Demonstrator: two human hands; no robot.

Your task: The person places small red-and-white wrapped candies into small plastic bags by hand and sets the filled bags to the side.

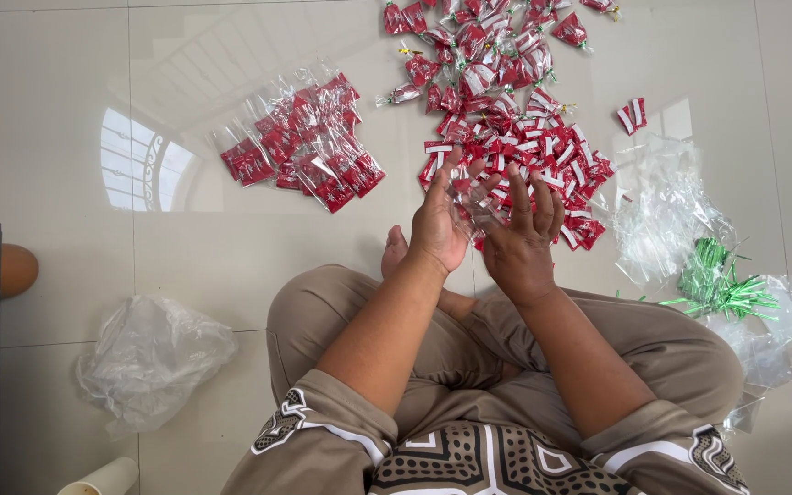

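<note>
While half-hidden by fingers (522, 194), clear bag (471, 203).

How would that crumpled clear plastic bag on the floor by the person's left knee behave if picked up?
The crumpled clear bag looks thin and creased, so it would probably flop and sag. It seems empty, so likely very light. On the glossy tile floor a push would probably slide it.
</note>
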